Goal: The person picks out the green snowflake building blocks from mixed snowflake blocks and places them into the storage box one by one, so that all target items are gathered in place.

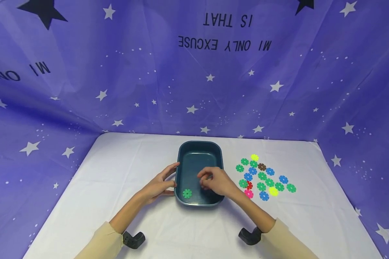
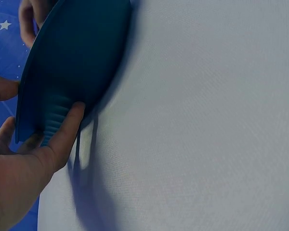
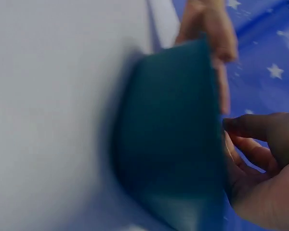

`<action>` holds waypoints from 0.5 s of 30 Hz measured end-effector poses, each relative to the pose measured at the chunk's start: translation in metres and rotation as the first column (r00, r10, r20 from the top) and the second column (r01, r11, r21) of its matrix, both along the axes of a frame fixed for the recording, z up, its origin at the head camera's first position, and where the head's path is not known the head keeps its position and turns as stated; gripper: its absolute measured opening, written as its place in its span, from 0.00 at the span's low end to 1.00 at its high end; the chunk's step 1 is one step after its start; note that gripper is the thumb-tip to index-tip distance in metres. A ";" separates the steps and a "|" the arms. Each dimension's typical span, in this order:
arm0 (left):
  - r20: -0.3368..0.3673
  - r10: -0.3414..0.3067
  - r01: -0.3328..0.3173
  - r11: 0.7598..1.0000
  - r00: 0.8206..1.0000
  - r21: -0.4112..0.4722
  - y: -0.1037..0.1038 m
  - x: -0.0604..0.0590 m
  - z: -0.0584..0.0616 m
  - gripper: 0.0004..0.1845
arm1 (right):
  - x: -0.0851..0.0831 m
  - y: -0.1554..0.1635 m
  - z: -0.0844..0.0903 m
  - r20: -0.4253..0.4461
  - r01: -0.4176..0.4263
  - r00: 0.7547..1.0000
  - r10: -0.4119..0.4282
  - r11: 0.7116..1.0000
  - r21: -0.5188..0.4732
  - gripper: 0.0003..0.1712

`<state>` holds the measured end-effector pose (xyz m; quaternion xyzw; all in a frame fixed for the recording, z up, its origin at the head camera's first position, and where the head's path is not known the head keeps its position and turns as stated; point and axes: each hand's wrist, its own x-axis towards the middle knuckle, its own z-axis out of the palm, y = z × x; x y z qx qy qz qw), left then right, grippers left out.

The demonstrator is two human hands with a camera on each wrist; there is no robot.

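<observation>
Green disc (image 1: 187, 193) lies in the near left corner of the tray (image 1: 194, 165); the tray's long axis runs toward the table's (image 1: 194, 233) far edge. Outside its left wall, the left hand (image 1: 159, 185) spreads its fingers against wall and rim. Over the tray, the right hand's (image 1: 217, 181) fingers curl, the disc nearward and left of them; whether they pinch anything cannot be told. Loose discs (image 1: 269, 182) lie toward the table's right edge, nearer the right hand. Both wrist views hide the tray's floor.
</observation>
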<state>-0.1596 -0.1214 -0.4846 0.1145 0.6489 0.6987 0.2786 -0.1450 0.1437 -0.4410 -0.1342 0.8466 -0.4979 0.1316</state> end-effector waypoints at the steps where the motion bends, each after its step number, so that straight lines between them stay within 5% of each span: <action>1: -0.001 0.000 0.000 1.000 1.000 -0.002 0.000 0.000 0.000 0.44 | 0.001 0.007 0.004 -0.006 0.022 1.000 -0.022 1.000 -0.022 0.10; 7: -0.001 0.001 -0.001 1.000 1.000 -0.011 0.001 0.000 0.000 0.44 | 0.008 0.062 0.012 -0.062 0.166 0.984 -0.167 0.986 -0.010 0.09; 15: -0.004 -0.007 0.007 1.000 1.000 -0.007 0.001 0.000 0.000 0.46 | 0.015 0.122 -0.020 -0.092 0.312 0.949 -0.302 0.941 0.130 0.14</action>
